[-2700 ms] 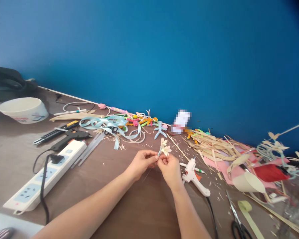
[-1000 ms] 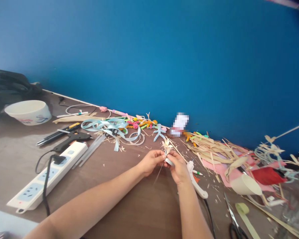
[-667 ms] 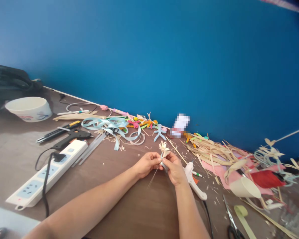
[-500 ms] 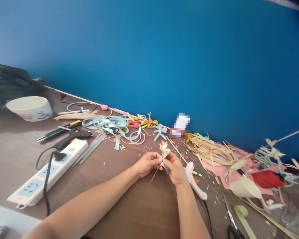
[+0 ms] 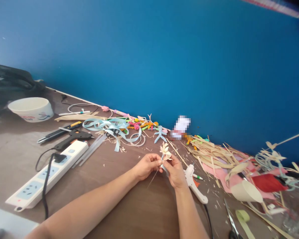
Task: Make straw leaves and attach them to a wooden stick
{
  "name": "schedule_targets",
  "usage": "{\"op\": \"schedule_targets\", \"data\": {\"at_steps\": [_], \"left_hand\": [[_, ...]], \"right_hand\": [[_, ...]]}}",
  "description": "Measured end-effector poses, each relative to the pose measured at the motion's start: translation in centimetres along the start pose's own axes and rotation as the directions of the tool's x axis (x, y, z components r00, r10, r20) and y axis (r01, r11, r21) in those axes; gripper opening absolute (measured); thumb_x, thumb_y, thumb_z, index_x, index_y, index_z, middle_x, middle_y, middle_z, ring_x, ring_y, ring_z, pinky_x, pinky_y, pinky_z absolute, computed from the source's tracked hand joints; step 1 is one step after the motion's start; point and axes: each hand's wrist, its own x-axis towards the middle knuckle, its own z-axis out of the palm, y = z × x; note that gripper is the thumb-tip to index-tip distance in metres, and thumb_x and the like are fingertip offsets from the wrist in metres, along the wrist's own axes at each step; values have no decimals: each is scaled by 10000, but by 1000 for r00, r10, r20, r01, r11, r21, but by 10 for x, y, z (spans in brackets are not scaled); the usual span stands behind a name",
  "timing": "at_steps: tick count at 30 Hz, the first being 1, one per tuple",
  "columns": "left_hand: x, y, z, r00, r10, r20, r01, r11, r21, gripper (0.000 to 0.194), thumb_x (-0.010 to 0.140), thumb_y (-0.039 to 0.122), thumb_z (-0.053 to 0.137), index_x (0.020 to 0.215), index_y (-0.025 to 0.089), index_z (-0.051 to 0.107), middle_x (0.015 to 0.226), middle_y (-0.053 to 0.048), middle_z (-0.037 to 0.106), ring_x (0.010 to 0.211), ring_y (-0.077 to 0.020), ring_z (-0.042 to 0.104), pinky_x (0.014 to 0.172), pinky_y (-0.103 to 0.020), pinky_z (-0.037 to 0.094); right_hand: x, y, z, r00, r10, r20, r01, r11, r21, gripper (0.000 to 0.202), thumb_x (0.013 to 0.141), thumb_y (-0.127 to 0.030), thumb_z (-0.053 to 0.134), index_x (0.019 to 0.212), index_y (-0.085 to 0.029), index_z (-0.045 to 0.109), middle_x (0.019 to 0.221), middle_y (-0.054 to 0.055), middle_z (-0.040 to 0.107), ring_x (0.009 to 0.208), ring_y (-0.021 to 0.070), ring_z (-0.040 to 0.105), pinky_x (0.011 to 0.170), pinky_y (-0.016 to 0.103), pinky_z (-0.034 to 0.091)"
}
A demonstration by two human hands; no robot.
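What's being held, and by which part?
Left hand and right hand pinch the cream flower high on its stem; the right also holds a pale strip.

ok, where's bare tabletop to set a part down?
Between the power strip and left forearm; also below the left hand and right hand, between the forearms. Crowded: along the blue wall, and right of the white glue gun, with pale strips and scissors.

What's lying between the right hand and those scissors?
The white glue gun, its black cord and a few pale scraps lie between them, in the head view.
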Motion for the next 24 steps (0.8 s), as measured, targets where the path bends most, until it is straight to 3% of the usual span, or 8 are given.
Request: {"op": "schedule_targets", "data": {"at_steps": [8,16,24], "left_hand": [[0,-1,-1,1000,-13,-26,10,994,-104,242,606,270,700,638,100,532,586,-10,582,493,-78,547,539,-203,431],[2,-4,-4,999,-25,-45,18,989,-146,230,612,272,697,650,99,551,592,-11,586,500,-66,539,552,-194,434],[2,-4,-6,998,-52,-45,43,984,-171,212,611,252,699,645,96,560,577,-11,583,502,-64,541,559,-190,440]], "right_hand": [[4,9,0,985,-171,-34,168,983,-68,112,686,-215,616,670,-196,507,672,-36,477,634,90,457,580,205,396],[5,16,2,967,-243,-71,222,950,-220,150,696,-268,599,669,-191,474,664,-30,475,601,102,451,576,231,398],[6,16,0,949,-315,-32,289,905,-313,131,716,-257,579,660,-191,481,662,-22,479,629,114,462,605,240,393]]}}
